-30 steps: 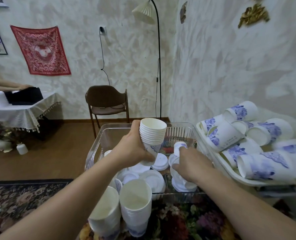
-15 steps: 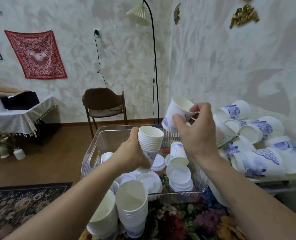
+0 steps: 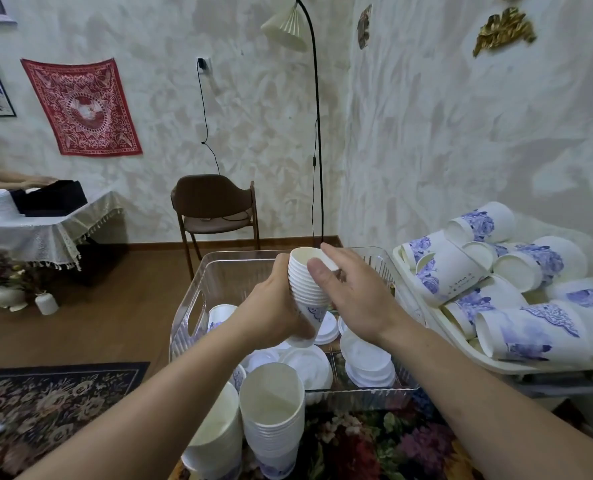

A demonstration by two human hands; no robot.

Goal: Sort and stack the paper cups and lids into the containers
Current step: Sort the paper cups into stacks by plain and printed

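Note:
My left hand [image 3: 270, 313] grips a stack of small white paper cups [image 3: 305, 289] with blue print, upright above the clear plastic container [image 3: 225, 264]. My right hand [image 3: 357, 299] is at the stack's top, thumb on its side and fingers over the rim of the top cup, pinching it. White lids [image 3: 367, 358] lie in piles on the container's floor, with a loose cup [image 3: 218, 313] at its left. Two stacks of larger cups [image 3: 270, 410] stand in front of the container.
A white tray [image 3: 495, 367] at the right holds several large blue-flowered cups [image 3: 454, 271] lying on their sides. Behind the container are a brown chair [image 3: 215, 209] and a floor lamp [image 3: 317, 133]. Another person's hand [image 3: 35, 181] works at a cloth-covered table [image 3: 42, 233] on the left.
My right hand lifted a small cup out of the container, swung it left and set it into the top of the stack in my left hand.

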